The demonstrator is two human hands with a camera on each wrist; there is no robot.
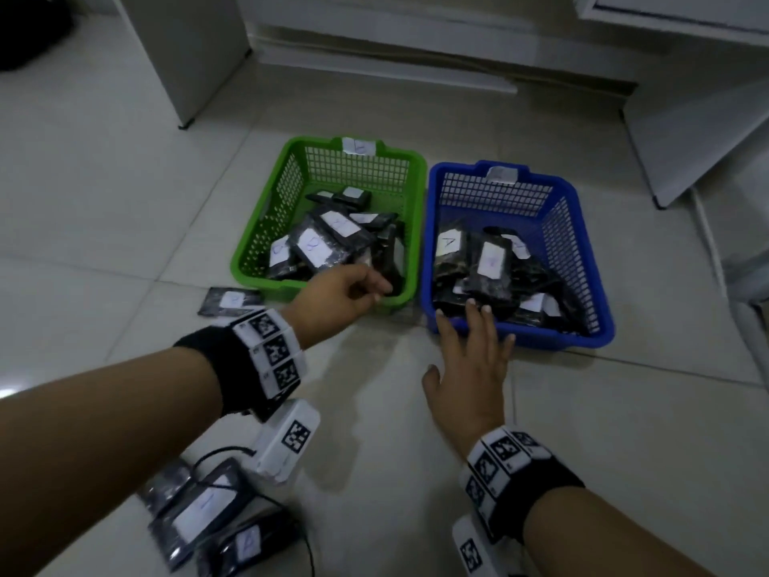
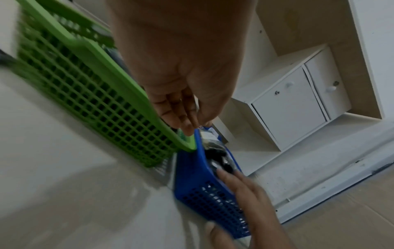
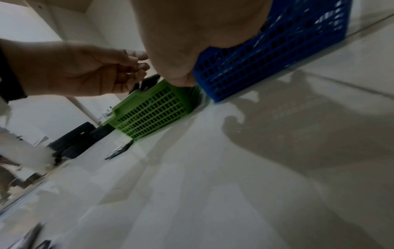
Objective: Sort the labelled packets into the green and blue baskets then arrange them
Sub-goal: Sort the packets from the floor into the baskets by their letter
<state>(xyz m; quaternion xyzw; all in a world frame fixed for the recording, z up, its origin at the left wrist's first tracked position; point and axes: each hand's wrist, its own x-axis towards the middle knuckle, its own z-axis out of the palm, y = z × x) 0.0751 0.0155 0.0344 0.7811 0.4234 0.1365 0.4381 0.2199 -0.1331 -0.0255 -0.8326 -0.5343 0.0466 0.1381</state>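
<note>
The green basket [image 1: 258,226] and the blue basket [image 1: 599,293] stand side by side on the tiled floor. Each holds several black packets with white labels, such as one in green [image 1: 318,245] and one in blue [image 1: 491,260]. My left hand [image 1: 372,285] hovers over the green basket's front right corner with loosely curled fingers and holds nothing [image 2: 183,116]. My right hand [image 1: 472,326] is spread flat, its straight fingers reaching over the blue basket's front rim [image 2: 192,176] near its left corner. A lone packet [image 1: 231,301] lies on the floor by the green basket. Several more packets [image 1: 199,505] lie at the lower left.
White cabinets [image 2: 298,104] and furniture panels [image 1: 699,139] stand behind and to the right of the baskets. A white cabinet side [image 1: 195,56] rises at the back left beside a dark object [image 1: 29,31]. A black cable [image 1: 224,456] trails over the near packets.
</note>
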